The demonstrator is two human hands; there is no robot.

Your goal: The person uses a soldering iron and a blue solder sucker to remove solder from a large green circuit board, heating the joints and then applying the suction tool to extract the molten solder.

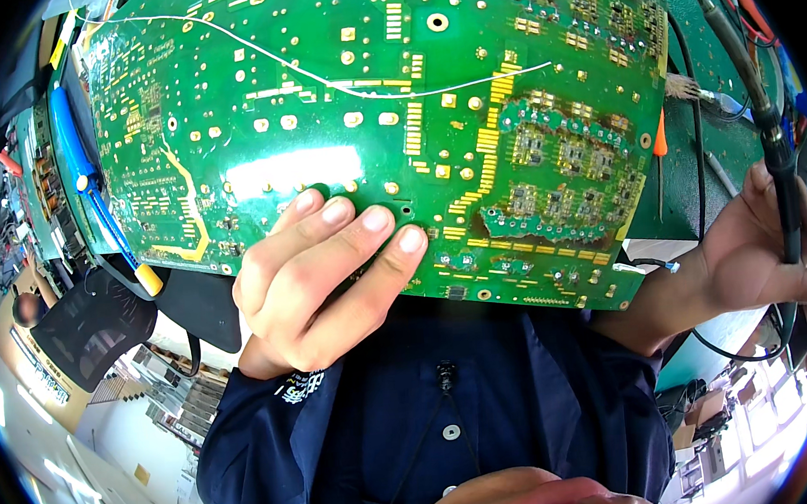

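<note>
A large green circuit board (pixel 262 205) with gold pads and rows of small components spans the upper middle. My left hand (pixel 331 275) grips its near edge, four fingers lying on top and the thumb hidden. Across the board's upper part runs a thin silvery-white wire (pixel 385 96), its right end loose over the gold pads. At the right, my right hand (pixel 745 240) is closed around the handle of a soldering iron (pixel 788 201). The iron's tip points up and away, apart from the board. Its dark cable loops below the hand.
Left of the board lies a blue tool with a yellow end (pixel 110 214). Beyond the right edge, a bristle brush (pixel 689 88) and an orange-handled screwdriver (pixel 661 139) rest on a green mat (pixel 687 202). A black chair (pixel 98 326) stands at the left.
</note>
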